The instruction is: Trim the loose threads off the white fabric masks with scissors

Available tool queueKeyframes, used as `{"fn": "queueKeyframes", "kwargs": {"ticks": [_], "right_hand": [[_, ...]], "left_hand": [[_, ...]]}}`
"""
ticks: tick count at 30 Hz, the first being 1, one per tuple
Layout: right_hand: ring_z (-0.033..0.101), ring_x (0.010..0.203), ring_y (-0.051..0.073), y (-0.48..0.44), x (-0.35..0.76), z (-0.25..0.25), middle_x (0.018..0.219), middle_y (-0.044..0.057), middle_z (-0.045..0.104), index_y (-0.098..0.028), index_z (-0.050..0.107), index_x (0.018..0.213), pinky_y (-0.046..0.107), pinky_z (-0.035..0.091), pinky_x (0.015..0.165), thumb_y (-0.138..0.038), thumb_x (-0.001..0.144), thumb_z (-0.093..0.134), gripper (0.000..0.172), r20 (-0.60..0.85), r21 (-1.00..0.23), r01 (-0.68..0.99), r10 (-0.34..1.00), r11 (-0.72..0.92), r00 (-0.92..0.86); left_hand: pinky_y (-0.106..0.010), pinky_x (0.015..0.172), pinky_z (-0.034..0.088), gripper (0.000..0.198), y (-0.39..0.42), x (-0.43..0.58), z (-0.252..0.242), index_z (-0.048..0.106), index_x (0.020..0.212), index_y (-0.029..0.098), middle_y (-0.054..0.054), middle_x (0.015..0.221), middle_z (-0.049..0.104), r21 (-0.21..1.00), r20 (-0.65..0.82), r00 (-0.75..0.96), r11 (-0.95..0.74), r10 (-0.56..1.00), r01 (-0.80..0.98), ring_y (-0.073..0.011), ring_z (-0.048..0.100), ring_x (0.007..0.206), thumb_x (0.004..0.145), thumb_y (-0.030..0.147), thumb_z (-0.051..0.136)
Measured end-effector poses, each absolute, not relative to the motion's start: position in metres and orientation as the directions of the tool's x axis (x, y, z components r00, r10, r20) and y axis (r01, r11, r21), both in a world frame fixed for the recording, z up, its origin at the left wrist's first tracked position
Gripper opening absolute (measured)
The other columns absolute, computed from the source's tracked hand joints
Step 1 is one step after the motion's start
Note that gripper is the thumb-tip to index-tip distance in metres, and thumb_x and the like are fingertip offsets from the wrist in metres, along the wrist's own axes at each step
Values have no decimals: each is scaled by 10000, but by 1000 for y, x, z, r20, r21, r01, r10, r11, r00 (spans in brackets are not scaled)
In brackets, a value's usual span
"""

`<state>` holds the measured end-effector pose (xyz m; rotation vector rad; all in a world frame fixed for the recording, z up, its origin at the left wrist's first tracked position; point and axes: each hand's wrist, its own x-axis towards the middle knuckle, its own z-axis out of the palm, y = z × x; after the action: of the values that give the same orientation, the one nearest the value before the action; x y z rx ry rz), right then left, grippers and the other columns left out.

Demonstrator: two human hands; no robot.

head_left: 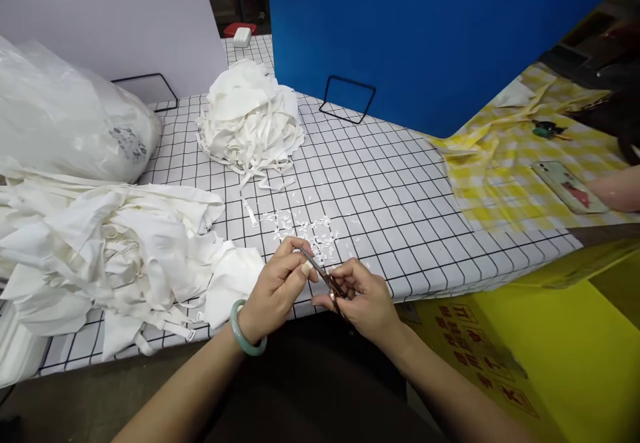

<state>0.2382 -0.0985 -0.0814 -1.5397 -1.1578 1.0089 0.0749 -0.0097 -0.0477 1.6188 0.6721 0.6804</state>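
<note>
My right hand (367,300) has its fingers in the handles of a pair of scissors (327,282), with the blades angled up and left. Close to the blades, my left hand (280,283) is closed in a pinch; a green bangle circles its wrist. A white fabric piece (233,283) runs up behind my left hand, and its pinched end is mostly hidden by the fingers. Just beyond both hands, many small white clippings (320,233) are scattered on the grid-patterned tablecloth (385,196).
White fabric pieces with straps (150,236) are heaped at left, beside a full plastic bag (75,116). Another white pile (250,116) lies farther back. A blue panel (400,36) stands behind. At right, another person's hand (617,190) touches a phone (570,186) above a yellow box (550,356).
</note>
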Motion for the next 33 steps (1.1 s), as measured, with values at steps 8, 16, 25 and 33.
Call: {"fn": "queueKeyframes", "kwargs": {"ticks": [8,16,25,33], "right_hand": [[599,843,198,-88,265,-70,1035,55,717,-285,399,1073,372,532,794,-532,623,894,713,-111,-935,292,949,-200,294],[657,972,221,-33,190,-62,1236,105,658,-321,215,1486,380,580,835,-482,659,886,1076,-38,-999,-10,993,-39,-112],[556,633,116,-4,181,-52,875,-30,572,-301,469,1133,224,505,555,-335,776,751,456,50,-991,-117,982,72,181],[658,724,170,18,143,-6,880,-9,631,-333,405,1384,332,603,687,-478,830,733,660,177,-984,-32,982,175,-67]], "left_hand": [[-268,570,475,331,19,36,-6,648,719,145,-96,1020,574,1000,14,666,-15,745,-4,-125,512,681,966,319,513],[-350,766,607,326,47,-19,93,605,649,139,-77,987,635,969,248,479,-215,842,-124,-172,699,783,947,252,539],[-201,472,452,284,72,-54,99,664,729,120,-10,650,565,880,200,380,-336,903,337,-70,509,530,983,161,542],[-308,741,508,223,35,-8,77,667,746,158,-33,806,608,806,287,612,-532,737,261,-159,594,777,944,161,566]]}}
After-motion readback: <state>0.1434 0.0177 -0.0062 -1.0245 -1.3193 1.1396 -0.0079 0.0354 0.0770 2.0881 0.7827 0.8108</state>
